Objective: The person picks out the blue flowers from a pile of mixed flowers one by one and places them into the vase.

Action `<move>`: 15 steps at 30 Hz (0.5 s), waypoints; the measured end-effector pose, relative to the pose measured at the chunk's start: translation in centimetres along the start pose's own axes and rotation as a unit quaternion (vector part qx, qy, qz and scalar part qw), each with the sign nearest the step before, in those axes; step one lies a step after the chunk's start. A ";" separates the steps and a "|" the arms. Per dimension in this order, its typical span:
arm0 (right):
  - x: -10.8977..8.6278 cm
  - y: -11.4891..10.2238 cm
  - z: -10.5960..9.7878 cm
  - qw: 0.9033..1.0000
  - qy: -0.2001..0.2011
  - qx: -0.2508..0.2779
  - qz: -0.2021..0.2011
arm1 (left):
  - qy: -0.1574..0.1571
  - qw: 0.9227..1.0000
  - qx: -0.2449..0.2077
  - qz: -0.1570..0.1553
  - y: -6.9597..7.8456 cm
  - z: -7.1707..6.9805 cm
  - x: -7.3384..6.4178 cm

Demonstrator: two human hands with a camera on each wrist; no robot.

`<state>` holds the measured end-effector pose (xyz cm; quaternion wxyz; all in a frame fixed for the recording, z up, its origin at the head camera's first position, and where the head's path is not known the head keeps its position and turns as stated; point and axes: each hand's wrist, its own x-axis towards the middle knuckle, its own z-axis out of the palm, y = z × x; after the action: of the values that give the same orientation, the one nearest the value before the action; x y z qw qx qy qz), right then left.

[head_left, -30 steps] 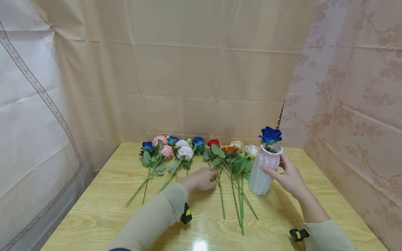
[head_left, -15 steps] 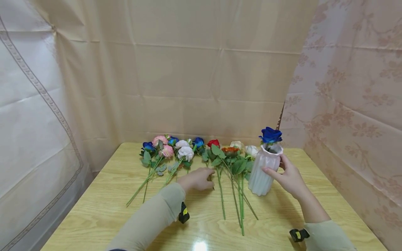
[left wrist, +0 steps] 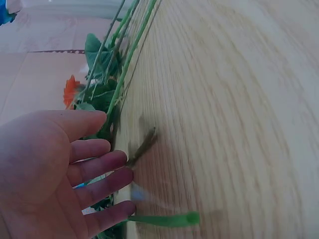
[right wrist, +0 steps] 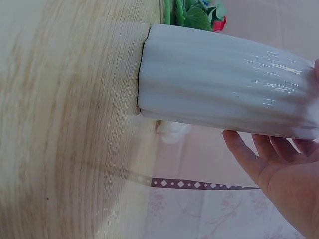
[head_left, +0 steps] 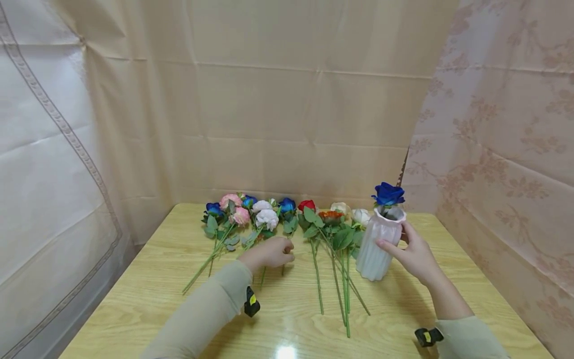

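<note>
My left hand is low over the table, by the stems of the left flower group. In the left wrist view its fingers are loosely extended, with a thin brownish stem and a thicker green stem running behind them. Beyond the hand lies a blue rose with green leaves. My right hand holds a white ribbed vase, thumb on the front and fingers behind. The vase leans slightly right, its base at the table. One deep-blue rose stands in its mouth.
Pink, white and blue flowers lie at the back left. A red rose, an orange flower, a cream rose and a white rose lie left of the vase, stems towards the front. A beige curtain hangs behind.
My left hand has moved left, away from the red rose's stem, and a thin stem's lower end has shifted left with it. My right hand and the vase stay in place.
</note>
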<state>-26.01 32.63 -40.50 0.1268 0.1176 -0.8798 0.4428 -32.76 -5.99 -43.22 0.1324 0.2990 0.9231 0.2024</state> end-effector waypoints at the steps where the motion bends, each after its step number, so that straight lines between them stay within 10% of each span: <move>1: 0.0 0.0 0.0 1.000 0.000 0.000 0.000 | 0.000 1.000 -0.004 -0.002 -0.1 -0.1 -0.1; 15: 0.1 0.1 0.0 1.000 0.000 0.002 -0.007 | 0.064 0.998 -0.012 -0.022 1.1 -2.5 -0.3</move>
<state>-26.12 32.71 -40.56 0.1294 0.1242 -0.8781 0.4436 -32.84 -6.09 -40.46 0.0811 0.2638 0.9334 0.2294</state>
